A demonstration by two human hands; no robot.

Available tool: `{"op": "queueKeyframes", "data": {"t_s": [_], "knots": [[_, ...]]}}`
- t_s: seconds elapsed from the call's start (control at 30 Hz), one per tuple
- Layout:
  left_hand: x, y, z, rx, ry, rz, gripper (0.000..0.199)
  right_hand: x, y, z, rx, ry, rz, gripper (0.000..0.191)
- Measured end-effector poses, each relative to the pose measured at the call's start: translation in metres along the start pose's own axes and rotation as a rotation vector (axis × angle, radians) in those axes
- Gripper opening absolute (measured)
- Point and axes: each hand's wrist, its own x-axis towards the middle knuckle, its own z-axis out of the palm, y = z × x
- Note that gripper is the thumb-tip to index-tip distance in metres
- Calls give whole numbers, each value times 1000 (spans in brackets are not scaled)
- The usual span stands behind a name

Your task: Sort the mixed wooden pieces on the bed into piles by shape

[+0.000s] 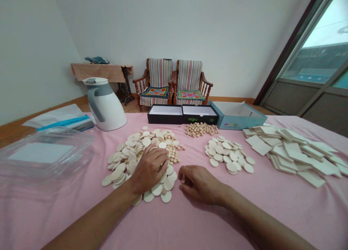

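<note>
Pale wooden discs point(141, 148) heap on pink cloth point(81, 213); left hand point(149, 169) lies open, palm-down, steadying them lightly, while right hand point(201, 184) curls beside, fingertips at a small wooden bead point(182, 180), grip unclear.

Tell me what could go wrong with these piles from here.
The left hand is pressing on the heap of wooden discs, so a slip could push discs outward, possibly into the small wooden beads at its edge and mixing them further. Those beads look round enough to roll if knocked, and the curled right hand is working close by. The creased pink cloth could also shift under the piles if tugged.
</note>
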Motion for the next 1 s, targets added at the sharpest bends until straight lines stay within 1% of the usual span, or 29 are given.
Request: {"op": "queueKeyframes", "data": {"t_s": [0.13, 0.23, 0.37, 0.53, 0.6, 0.67, 0.7, 0.73, 0.77, 0.83, 0.9, 0.93, 1.0], "knots": [[1, 0, 0, -4, 1, -1, 16, 2, 4, 1, -15, 6, 30, 11], [0, 1, 0, -6, -5, -1, 16, 4, 16, -6, -21, 79, 118, 10], [-2, 0, 2, -13, -24, 1, 16, 16, 45, -29, -138, 230, 284, 8], [-2, -1, 3, -22, -30, -13, 16, 46, 94, -64, -385, 318, 477, 9], [-2, 0, 3, -28, -31, -17, 16, 60, 107, -73, -445, 406, 512, 13], [-1, 0, 3, -34, -35, -20, 16, 72, 111, -77, -450, 504, 495, 20], [-1, 0, 3, -35, -38, -20, 16, 77, 109, -75, -434, 531, 466, 22], [-2, 0, 3, -36, -40, -19, 15, 81, 106, -72, -408, 530, 427, 21], [-2, 0, 3, -36, -40, -19, 15, 83, 101, -66, -374, 499, 384, 18], [-3, -1, 3, -36, -35, -17, 15, 86, 89, -50, -286, 382, 317, 13], [-4, -1, 4, -33, -29, -16, 15, 87, 79, -32, -207, 269, 296, 7], [-4, -1, 4, -32, -27, -15, 15, 86, 76, -23, -189, 243, 300, 8], [-3, 0, 4, -30, -29, -17, 16, 86, 73, -9, -192, 253, 311, 12]]}}
